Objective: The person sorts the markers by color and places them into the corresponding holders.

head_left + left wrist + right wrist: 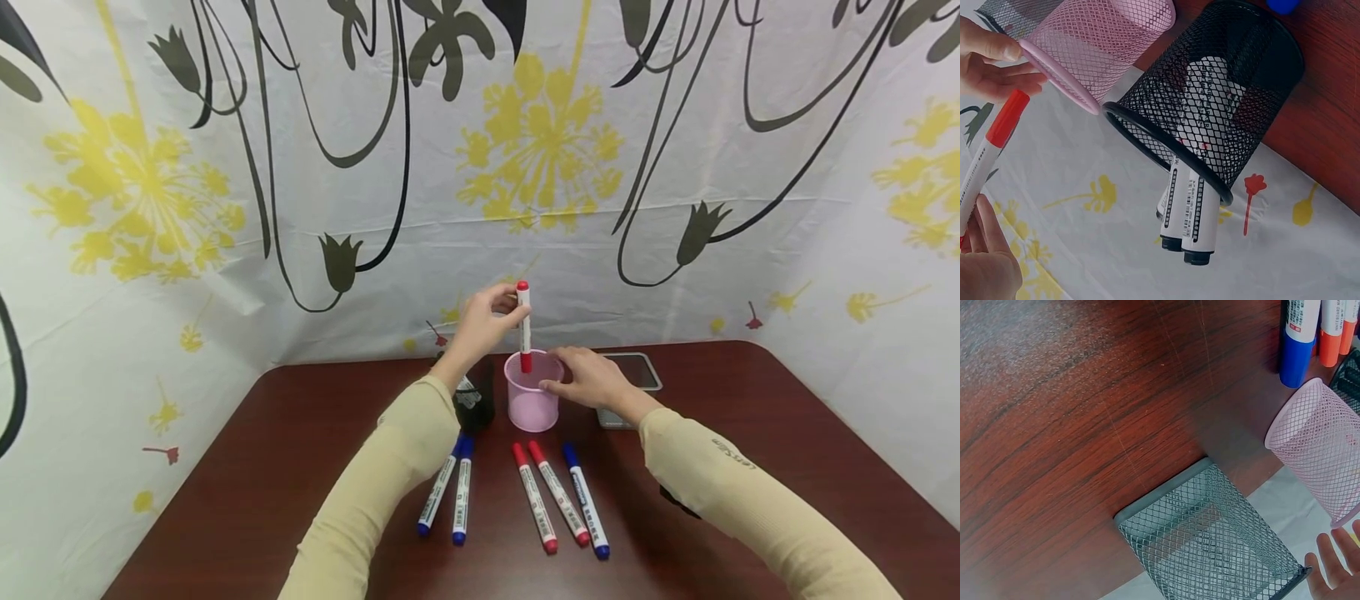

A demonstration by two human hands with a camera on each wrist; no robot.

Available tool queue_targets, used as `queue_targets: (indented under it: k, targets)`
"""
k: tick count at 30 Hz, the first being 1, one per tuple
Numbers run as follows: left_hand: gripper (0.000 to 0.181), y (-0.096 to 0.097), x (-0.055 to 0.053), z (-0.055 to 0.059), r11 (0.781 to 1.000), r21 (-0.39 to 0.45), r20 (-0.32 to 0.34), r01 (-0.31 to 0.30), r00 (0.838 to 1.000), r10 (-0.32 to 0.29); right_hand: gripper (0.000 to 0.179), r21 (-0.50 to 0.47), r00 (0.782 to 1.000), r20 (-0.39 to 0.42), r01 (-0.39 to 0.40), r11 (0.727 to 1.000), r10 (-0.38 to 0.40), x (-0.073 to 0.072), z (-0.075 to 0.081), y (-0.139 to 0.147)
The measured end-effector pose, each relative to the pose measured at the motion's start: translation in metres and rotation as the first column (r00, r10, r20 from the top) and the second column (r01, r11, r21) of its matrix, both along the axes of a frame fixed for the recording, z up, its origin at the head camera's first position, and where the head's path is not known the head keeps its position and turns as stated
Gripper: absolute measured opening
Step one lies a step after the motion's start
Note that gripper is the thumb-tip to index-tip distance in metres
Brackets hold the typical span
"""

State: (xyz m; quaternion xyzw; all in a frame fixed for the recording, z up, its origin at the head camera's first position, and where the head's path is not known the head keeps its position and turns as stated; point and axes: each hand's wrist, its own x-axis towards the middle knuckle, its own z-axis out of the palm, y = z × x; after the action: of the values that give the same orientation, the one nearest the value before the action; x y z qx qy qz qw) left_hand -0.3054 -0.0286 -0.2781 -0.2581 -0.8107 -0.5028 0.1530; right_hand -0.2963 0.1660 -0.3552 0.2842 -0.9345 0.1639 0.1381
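My left hand [482, 323] pinches a white marker [524, 317] with red ends, held upright over the pink mesh pen cup [532, 408]. The marker's lower red end overlaps the cup's mouth in the head view. On the cup's right side rests my right hand [592, 380], its thumb at the rim. In the right wrist view its fingers [1332, 559] look spread and fairly straight beside that rim. Left of the pink cup stands a black mesh cup [1260, 81] holding black-capped markers [1199, 231]; my left forearm partly covers it in the head view.
Two blue markers [462, 492] lie at the table's front left. Further right lie two red markers [536, 500] and one blue marker [587, 502]. A grey mesh holder [1210, 544] stands right of the pink cup, partly behind my right hand. Patterned cloth [540, 167] hangs behind the table.
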Motion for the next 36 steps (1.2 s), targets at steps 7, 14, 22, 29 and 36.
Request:
queue_targets:
  k: [7, 14, 22, 29, 36]
  targets:
    - [0.022, 0.003, -0.008, -0.008, 1.000, -0.006, 0.024, -0.012, 1.000, 0.013, 0.058, 0.006, 1.000, -0.007, 0.002, 1.000, -0.002, -0.002, -0.001, -0.002]
    - [0.021, 0.004, -0.012, -0.023, 0.998, -0.055, 0.063, -0.034, 0.997, 0.038, 0.059, 0.015, 1.000, -0.010, -0.006, 1.000, 0.006, -0.002, -0.001, -0.003]
    - [0.022, 0.001, -0.011, -0.045, 0.998, -0.055, 0.104, -0.029, 0.994, 0.035, 0.058, 0.014, 1.000, -0.010, 0.001, 1.000, -0.001, -0.001, -0.001, -0.003]
    - [0.017, 0.000, -0.006, -0.056, 0.999, -0.035, 0.090, 0.004, 0.996, 0.000, 0.060, 0.024, 1.000, 0.024, 0.017, 1.000, -0.017, 0.000, -0.003, -0.002]
    - [0.019, -0.003, 0.000, -0.049, 0.997, -0.071, 0.014, -0.026, 1.000, 0.027, 0.058, 0.018, 1.000, -0.001, 0.009, 1.000, -0.009, 0.000, 0.000, 0.001]
